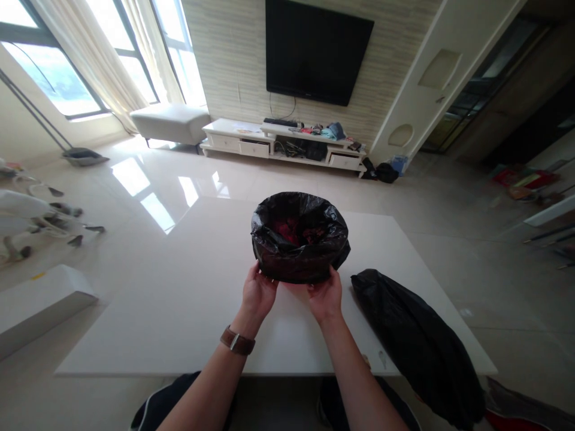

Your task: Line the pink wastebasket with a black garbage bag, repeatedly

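Note:
A round trash can (291, 266) lined with a black plastic bag stands at the middle of the white table (179, 323). The bag's edge is folded over the rim, and reddish colour shows inside and just below the fold. My left hand (260, 292) grips the near left side of it, fingers partly hidden under the bag. On the near right side, my right hand (326, 294) holds it the same way, with the thumb up against the black plastic. Right of my right arm lies a long, bulging black plastic bag (417, 341), which hangs past the table's front edge.
Beyond the table, a low white TV cabinet (233, 131) with items on it stands under a wall television (317, 51). A bench (173, 123) and a dustpan (85, 157) are at the back left. A white box-like piece (45, 293) is at the left.

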Demonstrator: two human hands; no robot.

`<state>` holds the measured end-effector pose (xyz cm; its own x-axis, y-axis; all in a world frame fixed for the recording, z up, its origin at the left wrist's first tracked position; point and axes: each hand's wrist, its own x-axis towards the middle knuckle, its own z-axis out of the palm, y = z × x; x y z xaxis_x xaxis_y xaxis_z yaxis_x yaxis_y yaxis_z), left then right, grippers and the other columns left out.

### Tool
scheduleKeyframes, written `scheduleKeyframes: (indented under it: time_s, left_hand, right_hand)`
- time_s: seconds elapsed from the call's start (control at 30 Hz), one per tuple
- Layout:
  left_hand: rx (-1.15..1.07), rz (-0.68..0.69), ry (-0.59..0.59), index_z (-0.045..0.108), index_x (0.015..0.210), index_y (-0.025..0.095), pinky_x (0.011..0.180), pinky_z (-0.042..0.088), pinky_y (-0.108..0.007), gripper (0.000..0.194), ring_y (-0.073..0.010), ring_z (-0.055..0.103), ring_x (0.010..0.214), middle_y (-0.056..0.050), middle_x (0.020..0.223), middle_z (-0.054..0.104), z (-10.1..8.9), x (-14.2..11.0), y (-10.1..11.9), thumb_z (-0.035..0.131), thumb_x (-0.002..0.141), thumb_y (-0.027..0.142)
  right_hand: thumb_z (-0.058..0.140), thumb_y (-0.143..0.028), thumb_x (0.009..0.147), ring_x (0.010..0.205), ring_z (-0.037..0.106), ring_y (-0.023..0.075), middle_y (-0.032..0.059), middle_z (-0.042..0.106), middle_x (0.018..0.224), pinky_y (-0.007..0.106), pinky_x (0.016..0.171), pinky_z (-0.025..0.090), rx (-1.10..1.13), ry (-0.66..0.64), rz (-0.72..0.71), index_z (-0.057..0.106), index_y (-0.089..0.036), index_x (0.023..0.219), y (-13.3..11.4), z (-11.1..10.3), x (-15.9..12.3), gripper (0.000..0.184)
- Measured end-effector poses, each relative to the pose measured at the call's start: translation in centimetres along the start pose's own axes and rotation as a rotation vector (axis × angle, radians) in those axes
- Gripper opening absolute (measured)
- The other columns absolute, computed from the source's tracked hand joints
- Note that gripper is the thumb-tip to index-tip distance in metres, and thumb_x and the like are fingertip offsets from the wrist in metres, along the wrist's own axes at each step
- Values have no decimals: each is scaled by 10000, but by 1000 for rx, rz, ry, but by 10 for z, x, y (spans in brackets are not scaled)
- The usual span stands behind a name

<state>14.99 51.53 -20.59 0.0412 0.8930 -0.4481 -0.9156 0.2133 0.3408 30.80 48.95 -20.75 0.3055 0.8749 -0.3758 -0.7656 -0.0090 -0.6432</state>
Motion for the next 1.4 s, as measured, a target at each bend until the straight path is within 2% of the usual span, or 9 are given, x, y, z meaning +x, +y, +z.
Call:
scheduleKeyframes:
  time_s: [0.13,0.3,0.4,0.57,0.67,0.83,1.03,1.17,1.4]
  left_hand:
    - [-10,3,4,753,892,179,692,579,-253,312,-133,711,709,-23,818,797,3,3,2,476,1028,228]
    - [-11,60,25,768,875,162,808,600,-254,274,-143,735,796,-40,859,813,7,9,-1,511,972,156]
    - [31,62,29,769,880,147,823,596,-276,220,-158,729,823,-53,892,814,4,9,-4,554,926,149]
    - [84,39,31,710,769,180,694,530,-265,108,-130,648,711,7,754,731,-2,2,-8,635,841,151]
    - [130,133,4,738,882,219,712,494,-263,107,-131,634,787,29,835,725,-1,-1,-7,671,813,172]
    - [219,202,-94,754,1075,268,775,469,-265,273,-154,625,902,18,968,738,3,-2,-6,685,820,199]
    - [288,196,-76,733,986,233,868,511,-338,146,-203,650,1040,-35,1103,735,-2,1,-9,694,848,260]
    - [343,141,-87,710,993,205,851,521,-350,185,-218,683,1020,-77,1117,741,-2,2,-10,750,858,325]
    - [339,103,-128,690,1013,202,798,526,-314,264,-185,706,921,-62,1044,754,-2,2,-11,827,815,313]
  right_hand:
    - [737,-313,754,594,628,125,-15,766,778,209,425,435,130,23,90,697,-220,891,1,3,-4,171]
    - [744,-97,572,614,624,121,-23,750,744,218,482,481,84,-50,177,685,-185,785,3,4,-4,239]
    - [754,-104,584,634,628,125,-25,745,739,232,529,526,27,-53,135,697,-182,811,3,6,-2,247]
    - [729,-201,716,662,657,106,-46,755,782,206,533,518,146,88,24,690,-205,867,-10,4,2,156]
    - [687,-265,786,657,664,105,-52,741,759,212,533,515,190,109,35,680,-216,845,-16,1,1,77]
    - [714,-369,824,732,683,129,-33,755,824,230,539,504,124,11,116,703,-235,911,-9,5,-8,160]
    - [749,-360,764,779,689,140,-49,756,853,276,675,571,137,48,16,701,-252,913,-13,6,-5,191]
    - [778,-285,686,798,702,133,-57,766,900,256,656,555,130,69,-10,682,-256,930,-13,2,-1,264]
    - [772,-143,604,777,703,137,-51,771,899,226,583,507,29,13,55,668,-251,905,-1,6,-6,337]
